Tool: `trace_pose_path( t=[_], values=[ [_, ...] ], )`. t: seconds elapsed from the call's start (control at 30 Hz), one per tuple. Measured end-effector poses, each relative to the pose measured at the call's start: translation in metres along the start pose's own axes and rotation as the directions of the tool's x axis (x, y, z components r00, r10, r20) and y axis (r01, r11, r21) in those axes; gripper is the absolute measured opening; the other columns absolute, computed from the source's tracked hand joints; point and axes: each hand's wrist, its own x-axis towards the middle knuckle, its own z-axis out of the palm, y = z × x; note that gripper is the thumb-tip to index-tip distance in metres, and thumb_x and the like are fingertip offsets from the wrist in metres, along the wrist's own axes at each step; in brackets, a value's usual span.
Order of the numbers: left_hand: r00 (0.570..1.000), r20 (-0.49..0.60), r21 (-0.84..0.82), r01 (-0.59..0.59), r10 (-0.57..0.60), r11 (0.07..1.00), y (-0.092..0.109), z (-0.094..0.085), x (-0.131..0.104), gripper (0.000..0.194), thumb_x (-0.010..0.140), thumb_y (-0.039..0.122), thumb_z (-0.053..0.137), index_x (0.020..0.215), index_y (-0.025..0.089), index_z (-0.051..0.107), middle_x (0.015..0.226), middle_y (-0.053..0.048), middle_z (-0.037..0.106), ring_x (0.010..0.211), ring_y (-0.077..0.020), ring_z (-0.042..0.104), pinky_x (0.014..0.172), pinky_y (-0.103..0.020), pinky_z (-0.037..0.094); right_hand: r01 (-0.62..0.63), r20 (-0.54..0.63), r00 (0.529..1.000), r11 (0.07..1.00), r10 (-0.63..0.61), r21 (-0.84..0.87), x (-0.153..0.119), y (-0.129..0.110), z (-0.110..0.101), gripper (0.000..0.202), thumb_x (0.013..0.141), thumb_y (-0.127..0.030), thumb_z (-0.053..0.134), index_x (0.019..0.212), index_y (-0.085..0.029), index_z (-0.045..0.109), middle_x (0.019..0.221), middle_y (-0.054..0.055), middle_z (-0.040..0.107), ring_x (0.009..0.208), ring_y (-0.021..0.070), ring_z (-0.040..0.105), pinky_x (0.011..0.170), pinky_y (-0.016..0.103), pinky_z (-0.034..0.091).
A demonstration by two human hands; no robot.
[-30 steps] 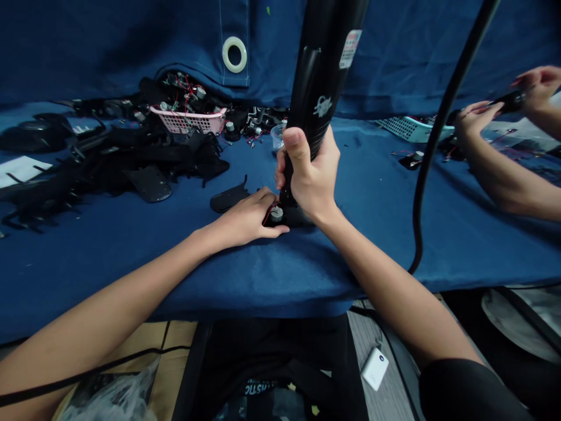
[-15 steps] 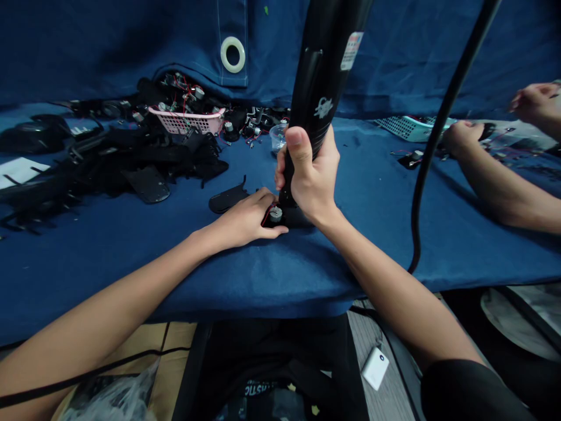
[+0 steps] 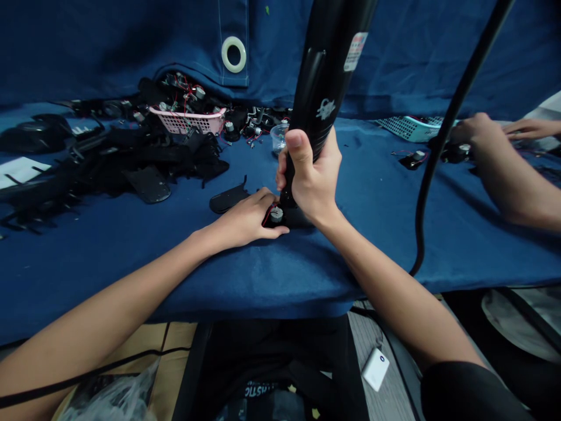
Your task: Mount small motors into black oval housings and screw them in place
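Observation:
My right hand (image 3: 314, 175) is wrapped round a black electric screwdriver (image 3: 322, 88), thumb along its side, and holds it nearly upright. Its lower end meets a black plastic part (image 3: 300, 218) on the blue cloth; the tip itself is hidden. My left hand (image 3: 248, 219) steadies this part from the left, thumb in front and fingers behind. Between thumb and fingers shows a small silver motor (image 3: 276, 214) with a red wire. Just behind my left hand lies a flat black cover (image 3: 228, 197).
At the back stand a pink basket (image 3: 188, 121) of wired motors and a clear cup (image 3: 279, 137). Black plastic parts (image 3: 144, 158) are heaped on the left. A thick black cable (image 3: 432, 158) hangs at right, before a turquoise basket (image 3: 407, 128) and a co-worker's hands (image 3: 480, 131).
Both my hands, the screwdriver and the motor part stay almost where they were. On the right, the co-worker's arms have moved, and the cable has shifted slightly to the right.

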Motion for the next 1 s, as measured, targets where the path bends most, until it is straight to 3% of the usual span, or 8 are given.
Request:
trace_pose_path(
  t=[0.17,0.33,0.47,0.87,1.0],
  values=[
    [1.000,0.005,-0.034,0.008,-0.008,0.999,-0.0031,0.0004,0.0013,0.044,0.079,0.052,0.066,0.102,0.017,0.052,0.103,-0.008,0.052,0.092,-0.0249,0.055,0.084,-0.040,0.047,-0.013,0.062,0.998,1.000,0.013,0.004,0.0007,0.0017,-0.0017,0.062,0.082,-0.073,0.021,0.117,-0.030,0.048,0.093,-0.002,0.070,0.075,0.0128,0.072,0.053,0.021,0.056],
    [1.000,0.013,-0.026,0.013,-0.012,1.000,-0.0068,0.0000,0.0020,0.049,0.078,0.056,0.065,0.107,0.018,0.053,0.105,-0.008,0.053,0.094,-0.0262,0.056,0.085,-0.040,0.047,-0.049,-0.016,0.999,0.999,0.049,0.021,-0.0007,0.0016,0.0009,0.060,0.083,-0.072,0.020,0.113,-0.029,0.050,0.092,-0.002,0.070,0.083,0.0145,0.072,0.056,0.020,0.058],
    [1.000,0.022,-0.027,0.022,-0.021,0.999,-0.0073,0.0000,0.0023,0.051,0.078,0.057,0.066,0.109,0.018,0.053,0.106,-0.007,0.053,0.096,-0.0265,0.057,0.085,-0.040,0.047,-0.038,-0.003,0.999,0.999,0.038,0.013,-0.0018,0.0016,0.0025,0.061,0.083,-0.072,0.018,0.112,-0.029,0.050,0.092,-0.003,0.070,0.087,0.0148,0.072,0.058,0.021,0.059],
    [1.000,0.015,-0.033,0.020,-0.020,0.999,-0.0056,-0.0010,0.0035,0.050,0.077,0.054,0.068,0.106,0.017,0.054,0.102,-0.008,0.054,0.093,-0.0267,0.057,0.083,-0.040,0.047,-0.050,-0.068,0.996,0.998,0.052,0.027,-0.0007,-0.0020,0.0020,0.059,0.084,-0.072,0.019,0.116,-0.031,0.046,0.089,-0.003,0.070,0.076,0.0126,0.072,0.053,0.021,0.057],
    [1.000,0.019,-0.017,0.011,-0.010,1.000,-0.0061,-0.0013,0.0040,0.050,0.077,0.054,0.067,0.107,0.016,0.053,0.103,-0.008,0.054,0.091,-0.0262,0.057,0.081,-0.040,0.047,-0.052,-0.035,0.998,0.999,0.051,-0.010,-0.0013,-0.0038,0.0015,0.059,0.086,-0.070,0.017,0.119,-0.030,0.044,0.089,-0.002,0.069,0.070,0.0104,0.071,0.051,0.019,0.054]
  ],
)
